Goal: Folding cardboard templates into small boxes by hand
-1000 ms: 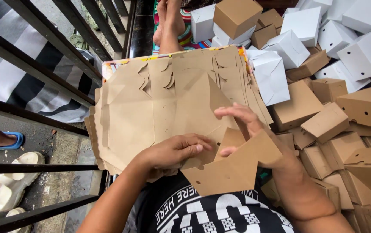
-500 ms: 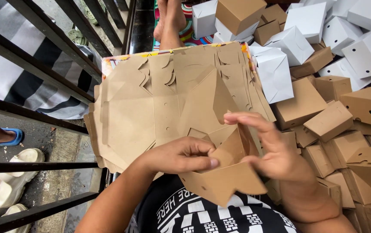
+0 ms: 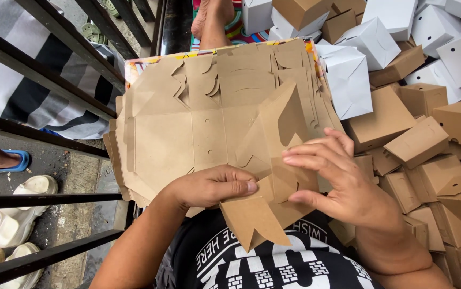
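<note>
A brown die-cut cardboard box blank (image 3: 273, 160) is half folded over my lap, one flap standing up and another pointing down toward my black printed shirt. My left hand (image 3: 209, 187) pinches its lower panel, thumb pressed on the fold. My right hand (image 3: 343, 182) holds the panel's right side with fingers spread across it. Beneath lies a stack of flat brown blanks (image 3: 187, 128), on which the folded piece rests.
Folded brown boxes (image 3: 418, 144) and white boxes (image 3: 359, 80) are piled at the right. Black metal railing bars (image 3: 43, 75) run along the left, with sandals (image 3: 21, 214) on the ground below. A person's bare foot (image 3: 211, 21) rests past the stack.
The blank has been folded further: its flap now stands upright and the lower flap points down. My right hand shifted from the top edge onto the panel's right side.
</note>
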